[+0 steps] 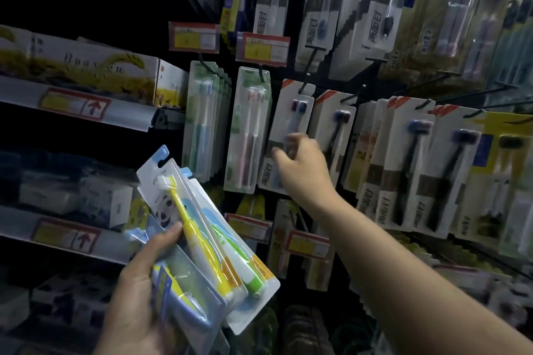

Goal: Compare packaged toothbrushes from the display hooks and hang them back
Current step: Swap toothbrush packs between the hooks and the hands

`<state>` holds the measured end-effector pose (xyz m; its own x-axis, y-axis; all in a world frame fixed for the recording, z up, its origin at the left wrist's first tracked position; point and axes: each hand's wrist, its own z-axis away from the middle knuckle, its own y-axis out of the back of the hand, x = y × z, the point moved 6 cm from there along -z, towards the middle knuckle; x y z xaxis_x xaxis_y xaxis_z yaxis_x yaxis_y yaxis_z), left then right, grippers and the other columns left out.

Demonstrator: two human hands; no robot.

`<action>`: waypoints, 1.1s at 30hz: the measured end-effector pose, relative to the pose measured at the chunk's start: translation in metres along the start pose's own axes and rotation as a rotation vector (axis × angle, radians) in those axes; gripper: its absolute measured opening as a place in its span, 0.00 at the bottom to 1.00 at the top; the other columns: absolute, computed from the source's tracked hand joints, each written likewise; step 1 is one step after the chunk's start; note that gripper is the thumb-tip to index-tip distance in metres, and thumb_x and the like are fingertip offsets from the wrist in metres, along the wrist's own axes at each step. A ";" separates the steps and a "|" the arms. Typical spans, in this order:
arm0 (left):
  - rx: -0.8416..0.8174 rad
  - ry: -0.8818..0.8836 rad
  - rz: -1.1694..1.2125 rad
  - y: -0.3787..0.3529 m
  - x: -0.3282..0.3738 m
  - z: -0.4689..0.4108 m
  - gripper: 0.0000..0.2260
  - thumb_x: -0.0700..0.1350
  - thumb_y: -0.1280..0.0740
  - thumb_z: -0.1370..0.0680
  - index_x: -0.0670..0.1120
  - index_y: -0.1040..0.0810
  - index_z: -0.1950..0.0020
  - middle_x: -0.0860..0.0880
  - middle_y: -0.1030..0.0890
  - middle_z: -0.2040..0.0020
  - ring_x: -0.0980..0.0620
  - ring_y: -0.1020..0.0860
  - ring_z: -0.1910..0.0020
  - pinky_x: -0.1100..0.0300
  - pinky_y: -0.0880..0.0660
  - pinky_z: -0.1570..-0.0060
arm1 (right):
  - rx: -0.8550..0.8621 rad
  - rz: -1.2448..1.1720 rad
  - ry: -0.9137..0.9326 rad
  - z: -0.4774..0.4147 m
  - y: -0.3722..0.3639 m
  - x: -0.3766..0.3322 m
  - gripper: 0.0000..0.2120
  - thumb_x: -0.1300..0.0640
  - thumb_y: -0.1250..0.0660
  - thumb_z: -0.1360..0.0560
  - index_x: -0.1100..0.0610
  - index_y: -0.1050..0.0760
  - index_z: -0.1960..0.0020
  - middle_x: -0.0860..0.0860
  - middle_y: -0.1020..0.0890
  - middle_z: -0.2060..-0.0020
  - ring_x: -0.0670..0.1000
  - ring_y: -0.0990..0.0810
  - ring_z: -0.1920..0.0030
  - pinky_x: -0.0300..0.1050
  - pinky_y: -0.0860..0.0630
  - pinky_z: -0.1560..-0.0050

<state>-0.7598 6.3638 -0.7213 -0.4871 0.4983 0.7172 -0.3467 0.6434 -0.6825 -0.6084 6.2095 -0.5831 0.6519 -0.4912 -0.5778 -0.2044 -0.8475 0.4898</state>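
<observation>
Gripping a fan of blister packs, the left hand (135,291) sits at 7 o'clock in my view. Its thumb lies across the front card and the fingers curl behind. The front pack (173,199) holds a yellow toothbrush, with a panda printed on the card. A green-handled pack (253,282) pokes out at the fan's 4 o'clock side, and a blue pack (187,308) lies lowest, against the palm.

From 4 o'clock the right arm stretches up to the middle of the view. The right hand (305,170) is on the lower half of a white-carded pack (291,121) with dark brush heads, which hangs from a hook (304,85). Its fingers (294,138) are smeared by motion. They touch the card, but I cannot tell whether they pinch it or only rest on it.

At 9 o'clock from that pack hangs a pink twin pack (248,130), and further the same way a green-and-blue twin pack (202,118). Red-and-yellow price tags (262,47) sit above those hooks. More white-carded packs (412,170) fill the hooks toward 3 o'clock. Shelves (75,112) at 9 o'clock carry boxes (80,66).
</observation>
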 end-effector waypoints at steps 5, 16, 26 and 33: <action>-0.096 0.157 0.155 -0.010 -0.019 0.002 0.16 0.49 0.25 0.27 0.39 0.18 0.46 0.42 0.16 0.70 0.47 0.17 0.76 0.56 0.23 0.82 | -0.228 -0.095 0.070 0.040 -0.022 -0.016 0.11 0.49 0.33 0.18 0.53 0.22 0.40 0.48 0.19 0.45 0.45 0.20 0.47 0.37 0.20 0.53; -0.196 0.212 0.302 -0.015 -0.037 0.002 0.12 0.49 0.29 0.30 0.44 0.11 0.53 0.43 0.12 0.58 0.45 0.14 0.67 0.50 0.17 0.71 | -0.462 -0.058 0.053 0.083 -0.043 -0.033 0.19 0.37 0.32 0.22 0.51 0.19 0.42 0.46 0.15 0.50 0.45 0.17 0.50 0.45 0.20 0.49; -0.172 0.241 0.171 0.000 -0.059 0.005 0.11 0.47 0.29 0.32 0.44 0.11 0.56 0.42 0.12 0.54 0.45 0.13 0.60 0.49 0.14 0.57 | -0.419 -0.049 0.004 0.112 -0.044 -0.009 0.22 0.36 0.24 0.30 0.50 0.21 0.46 0.44 0.16 0.52 0.43 0.17 0.52 0.47 0.18 0.49; -0.119 0.275 0.054 0.002 -0.076 0.011 0.28 0.48 0.26 0.37 0.38 0.16 0.39 0.36 0.14 0.47 0.41 0.14 0.57 0.47 0.14 0.60 | -0.394 -0.163 -0.017 0.137 -0.043 0.020 0.21 0.41 0.24 0.27 0.48 0.23 0.39 0.40 0.17 0.45 0.36 0.20 0.46 0.41 0.20 0.45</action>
<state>-0.7323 6.3204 -0.7789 -0.2615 0.6618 0.7026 -0.2216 0.6673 -0.7110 -0.6866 6.2089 -0.7051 0.6398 -0.3631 -0.6774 0.1971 -0.7743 0.6013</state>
